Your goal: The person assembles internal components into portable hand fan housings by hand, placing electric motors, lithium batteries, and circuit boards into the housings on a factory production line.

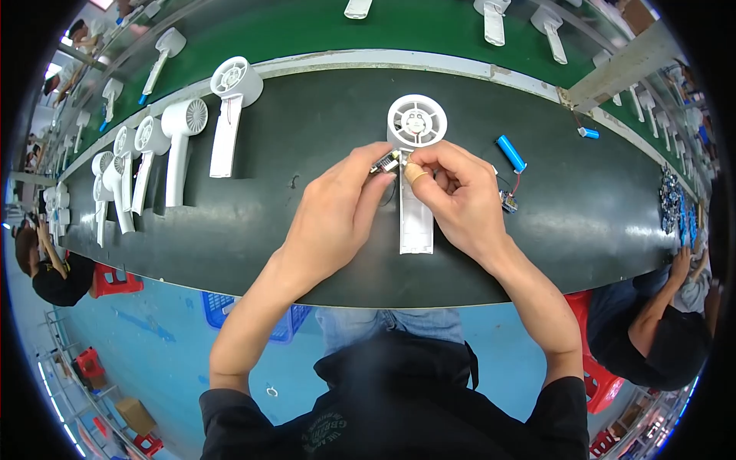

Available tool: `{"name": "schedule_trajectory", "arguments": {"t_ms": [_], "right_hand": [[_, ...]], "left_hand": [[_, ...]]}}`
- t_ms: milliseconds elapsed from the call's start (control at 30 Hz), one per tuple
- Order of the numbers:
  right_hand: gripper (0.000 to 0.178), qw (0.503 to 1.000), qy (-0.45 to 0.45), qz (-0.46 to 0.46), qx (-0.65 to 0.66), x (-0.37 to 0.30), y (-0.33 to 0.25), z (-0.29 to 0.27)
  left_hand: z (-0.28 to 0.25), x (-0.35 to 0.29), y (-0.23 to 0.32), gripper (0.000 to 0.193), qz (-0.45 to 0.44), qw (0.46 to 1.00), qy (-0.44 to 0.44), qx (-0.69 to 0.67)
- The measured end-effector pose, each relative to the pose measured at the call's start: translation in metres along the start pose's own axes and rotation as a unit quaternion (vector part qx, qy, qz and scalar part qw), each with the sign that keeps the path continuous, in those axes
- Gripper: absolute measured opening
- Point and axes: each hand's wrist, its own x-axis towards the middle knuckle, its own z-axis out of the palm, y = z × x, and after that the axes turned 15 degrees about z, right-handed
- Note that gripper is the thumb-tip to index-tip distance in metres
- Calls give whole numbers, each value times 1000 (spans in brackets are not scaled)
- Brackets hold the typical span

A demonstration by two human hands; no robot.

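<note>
In front of me on the dark table lies a white handheld fan housing [416, 222], its round grille head pointing away and its hollow handle toward me. Over the top of the handle, my left hand [337, 203] pinches a small circuit board [386, 162] between thumb and fingers. My right hand [460, 192], with a tan cover on one fingertip, is closed close beside the board; thin wires seem to be at its fingertips, though too fine to make out surely. A blue cylindrical battery [510, 154] wired to another small board [508, 202] lies right of my right hand.
Several white fans [185, 126] stand or lie at the left. Beyond the metal rail, a green belt [307, 31] carries more fan parts. A second battery [589, 133] and a pile of wired boards [671, 201] lie at the right. People sit on both sides; a blue crate [287, 326] is below the table.
</note>
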Motion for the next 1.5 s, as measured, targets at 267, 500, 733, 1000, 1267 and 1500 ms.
{"name": "schedule_trajectory", "arguments": {"t_ms": [267, 500, 733, 1000, 1267, 1500], "right_hand": [[8, 1000, 1, -7, 0, 1, 5, 2], [7, 1000, 8, -8, -20, 1, 3, 2], [6, 1000, 4, -20, -9, 3, 8, 3], [14, 977, 62, -185, -88, 9, 11, 3], [20, 961, 43, -246, -118, 13, 17, 2], [18, 960, 3, -256, -112, 15, 16, -4]], "left_hand": [[4, -3, -7, 32, 58, 998, 24, 24], [4, -4, -6, 37, 76, 995, 16, 61], [5, -5, -9, 38, 117, 988, 9, 97], [6, -5, -5, 35, 77, 996, 6, 41], [-4, -5, -18, 36, 131, 990, -40, 29], [-5, -7, -17, 36, 130, 989, -66, 2]]}}
